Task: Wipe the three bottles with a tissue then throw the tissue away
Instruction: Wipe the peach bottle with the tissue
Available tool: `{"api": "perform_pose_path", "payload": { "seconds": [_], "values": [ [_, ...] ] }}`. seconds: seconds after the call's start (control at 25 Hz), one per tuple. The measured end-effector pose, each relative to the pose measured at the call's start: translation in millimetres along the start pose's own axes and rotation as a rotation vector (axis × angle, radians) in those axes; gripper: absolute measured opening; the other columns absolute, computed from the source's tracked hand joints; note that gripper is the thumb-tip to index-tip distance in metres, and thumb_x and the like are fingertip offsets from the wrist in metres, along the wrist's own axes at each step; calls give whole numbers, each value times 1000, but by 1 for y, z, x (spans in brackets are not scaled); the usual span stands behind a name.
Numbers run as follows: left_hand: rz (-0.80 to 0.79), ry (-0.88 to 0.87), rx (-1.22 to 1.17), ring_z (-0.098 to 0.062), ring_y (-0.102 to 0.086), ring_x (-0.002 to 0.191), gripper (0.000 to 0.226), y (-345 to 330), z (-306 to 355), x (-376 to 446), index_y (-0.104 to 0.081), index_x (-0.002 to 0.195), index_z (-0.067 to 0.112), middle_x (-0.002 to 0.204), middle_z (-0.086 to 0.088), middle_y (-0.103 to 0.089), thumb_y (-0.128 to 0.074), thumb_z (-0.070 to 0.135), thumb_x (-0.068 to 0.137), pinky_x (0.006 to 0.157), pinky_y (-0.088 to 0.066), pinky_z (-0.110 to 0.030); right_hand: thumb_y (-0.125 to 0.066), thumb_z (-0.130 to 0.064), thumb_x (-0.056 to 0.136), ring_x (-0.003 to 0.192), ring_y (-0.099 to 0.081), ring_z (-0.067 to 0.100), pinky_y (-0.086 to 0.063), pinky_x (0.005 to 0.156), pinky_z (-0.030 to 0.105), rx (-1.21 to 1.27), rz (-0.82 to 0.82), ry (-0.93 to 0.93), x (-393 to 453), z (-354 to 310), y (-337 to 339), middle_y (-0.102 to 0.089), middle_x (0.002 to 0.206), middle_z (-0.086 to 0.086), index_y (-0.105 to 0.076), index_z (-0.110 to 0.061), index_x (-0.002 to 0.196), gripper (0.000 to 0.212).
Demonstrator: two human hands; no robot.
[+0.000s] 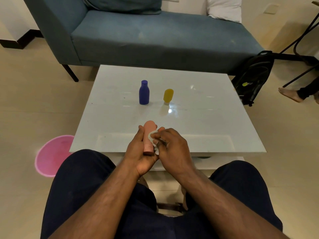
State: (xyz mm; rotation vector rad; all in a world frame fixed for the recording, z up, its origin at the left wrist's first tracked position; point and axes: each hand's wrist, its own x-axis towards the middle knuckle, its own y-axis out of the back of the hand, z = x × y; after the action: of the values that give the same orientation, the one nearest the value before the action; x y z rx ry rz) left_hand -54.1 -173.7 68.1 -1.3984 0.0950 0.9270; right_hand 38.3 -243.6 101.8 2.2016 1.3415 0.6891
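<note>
My left hand (138,152) grips a pink bottle (148,135) over the near edge of the white table (207,118). My right hand (170,145) pinches a crumpled white tissue (154,138) and presses it against the bottle's right side. A purple bottle (144,92) stands upright in the middle of the table. A yellow bottle (168,96) stands on its cap to the right of the purple one, a short gap apart.
A pink bin (50,156) sits on the floor left of my left knee. A blue sofa (155,37) lies behind the table. A black backpack (253,78) leans at the table's far right, with another person's foot (290,94) beyond it.
</note>
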Motion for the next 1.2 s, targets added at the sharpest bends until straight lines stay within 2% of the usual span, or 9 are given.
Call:
{"api": "perform_pose_path", "payload": {
  "seconds": [0.24, 0.36, 0.52, 0.64, 0.76, 0.84, 0.96, 1.12, 1.2],
  "values": [
    [42, -10, 40, -29, -76, 96, 62, 1, 2, -1, -68, 120, 3, 112, -15, -75, -50, 57, 97, 70, -64, -43, -59, -1, 87, 92, -56, 3, -43, 82, 7, -23, -62, 73, -14, 0, -5, -62, 100, -4, -70, -16, 106, 26],
    [65, -24, 42, -31, -75, 98, 63, 2, -3, -2, -58, 131, 4, 112, -18, -74, -54, 56, 96, 77, -64, -45, -58, -5, 90, 94, -57, 6, -42, 83, 8, -53, -16, 12, 0, 1, -2, -61, 103, -2, -70, -15, 107, 23],
    [104, -25, 103, -29, -77, 92, 70, 3, 3, -3, -63, 128, 2, 107, -16, -76, -53, 62, 93, 77, -64, -42, -59, -1, 87, 90, -54, 2, -42, 79, 6, -66, -108, 113, -26, -4, -10, -59, 99, -5, -69, -17, 106, 27],
    [119, -39, 88, -31, -76, 91, 71, 0, 0, -4, -59, 127, 2, 99, -17, -76, -56, 62, 91, 69, -63, -45, -57, -1, 87, 90, -57, 8, -49, 80, 18, -67, -79, 85, -9, 4, -2, -60, 98, -1, -69, -14, 107, 27],
    [100, -24, 96, -34, -68, 111, 74, 0, -1, -4, -56, 130, 3, 111, -20, -70, -52, 66, 92, 79, -62, -49, -57, -2, 86, 88, -58, 16, -52, 78, 33, -137, -91, 48, 3, 0, 0, -60, 97, 3, -69, -12, 108, 27],
    [104, -14, 96, -34, -66, 116, 76, 3, 3, -5, -57, 130, 2, 109, -20, -70, -48, 68, 94, 89, -60, -47, -59, 0, 82, 87, -57, 19, -52, 76, 34, -184, -149, 146, -11, -6, -4, -60, 95, 3, -69, -13, 106, 30],
    [93, 6, 122, -33, -73, 100, 67, 4, 3, -5, -57, 130, 1, 99, -19, -75, -44, 60, 100, 86, -61, -47, -60, 0, 80, 87, -55, 21, -51, 75, 36, -215, -227, 225, -15, -4, 1, -60, 95, 4, -70, -14, 108, 32],
    [24, 38, 133, -33, -74, 101, 56, 6, 1, -3, -58, 133, 7, 112, -18, -75, -43, 51, 102, 82, -61, -50, -60, -4, 83, 89, -54, 19, -50, 78, 36, -255, -119, 128, 7, 1, 4, -59, 98, 3, -69, -15, 109, 30],
    [15, 23, 133, -32, -76, 93, 52, 9, 1, -1, -61, 127, 5, 101, -18, -77, -45, 48, 102, 74, -62, -47, -63, -3, 79, 86, -54, 20, -52, 72, 37, -295, -171, 211, -4, -3, -1, -61, 94, 3, -70, -16, 106, 31]
  ]
}}
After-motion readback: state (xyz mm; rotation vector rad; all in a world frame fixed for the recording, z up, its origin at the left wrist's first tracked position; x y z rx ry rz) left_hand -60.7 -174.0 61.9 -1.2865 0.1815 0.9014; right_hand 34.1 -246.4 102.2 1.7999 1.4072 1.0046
